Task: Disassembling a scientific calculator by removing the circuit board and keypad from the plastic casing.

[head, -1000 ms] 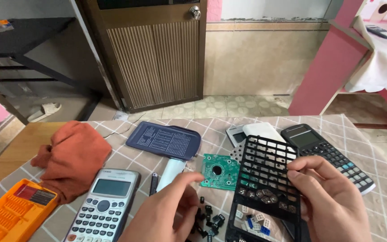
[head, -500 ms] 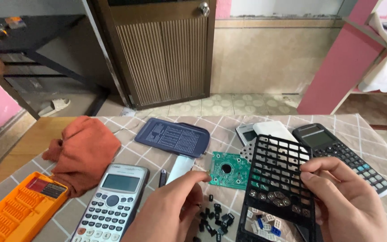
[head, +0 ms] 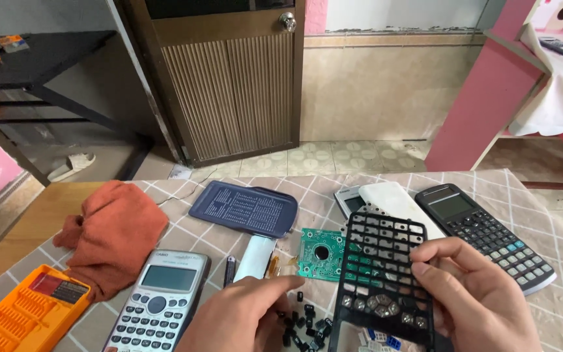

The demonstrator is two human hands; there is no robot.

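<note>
A person's right hand (head: 474, 300) grips the right edge of a black plastic calculator front shell (head: 380, 274), a rectangular frame pierced with rows of key holes, fingers curled round it and thumb on its face. The shell is tilted up at about five o'clock in the view. Most holes are empty; only a few round grey keys sit in the lower rows, so by appearance the key-fitting is early, with most left to do. The left hand (head: 245, 316), at six o'clock, lies half open with fingers pinched toward a heap of small loose black keys (head: 301, 322) on the checked tablecloth (head: 555, 215); whether it holds one cannot be told. A green circuit board (head: 320, 251) lies bare just behind the shell. At eight o'clock rests a whole silver calculator (head: 161, 300), at three o'clock a whole black calculator (head: 483, 231), and at eleven o'clock a dark blue slide cover (head: 242, 208).
</note>
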